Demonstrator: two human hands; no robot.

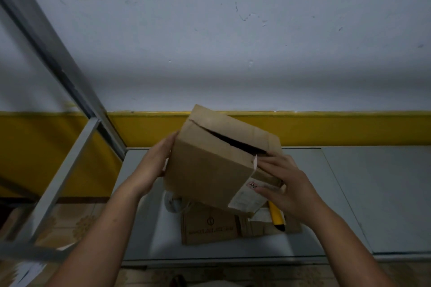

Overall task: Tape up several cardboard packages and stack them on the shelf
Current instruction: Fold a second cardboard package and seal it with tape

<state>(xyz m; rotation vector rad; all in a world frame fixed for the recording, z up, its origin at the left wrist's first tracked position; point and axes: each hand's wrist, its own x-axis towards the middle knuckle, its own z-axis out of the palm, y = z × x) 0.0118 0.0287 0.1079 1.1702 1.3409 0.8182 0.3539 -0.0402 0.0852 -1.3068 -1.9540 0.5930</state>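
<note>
A person holds a brown cardboard box (210, 165) up in the air with both hands, tilted, above the middle of a grey desk (373, 193). The box's top flaps are not sealed, and a dark gap runs between them. The left hand (154, 165) lies flat against the box's left side with its fingers straight. The right hand (286, 184) grips the near right corner, its fingers (270, 158) reaching up to the flap edge and its thumb pressed beside a white label (245, 200).

On the desk under the box lies a flatter printed carton (210, 228), with a yellow tool (276, 216) on its right part and a pale round object (172, 202), too hidden to identify, at its left. A grey metal shelf frame (58, 53) stands at the left, against a white wall with a yellow band (349, 128).
</note>
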